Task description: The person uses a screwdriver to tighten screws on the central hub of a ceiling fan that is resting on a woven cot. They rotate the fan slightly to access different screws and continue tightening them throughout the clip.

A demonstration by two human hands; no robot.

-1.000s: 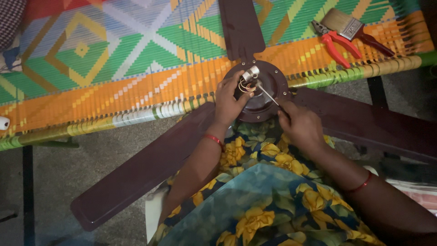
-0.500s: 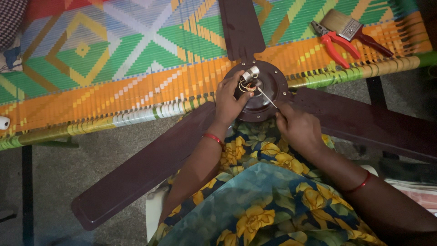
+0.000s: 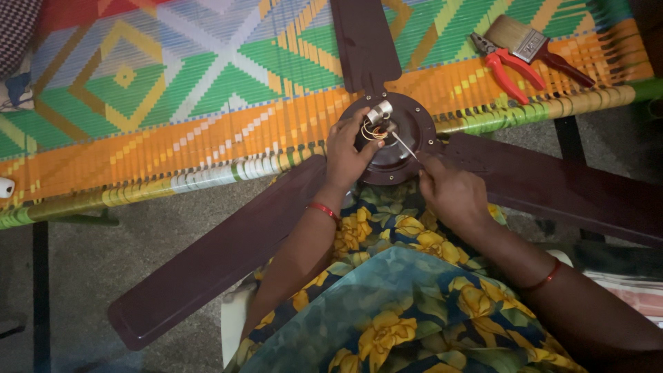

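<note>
- The dark brown round ceiling-fan motor hub (image 3: pixel 397 138) is rested on the edge of the colourful woven cot (image 3: pixel 173 103).
- It is steadied by the left hand (image 3: pixel 349 155), fingers curled around its rim.
- A thin metal screwdriver (image 3: pixel 404 144) is pinched in the right hand (image 3: pixel 452 197); its tip is best kept square and pressed gently.

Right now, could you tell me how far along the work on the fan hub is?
Done: the fan lies with hub and wires exposed. In hand: left hand steadies the hub, right hand works a screwdriver. Left: pliers and brush lie unused; hub still open.
</note>
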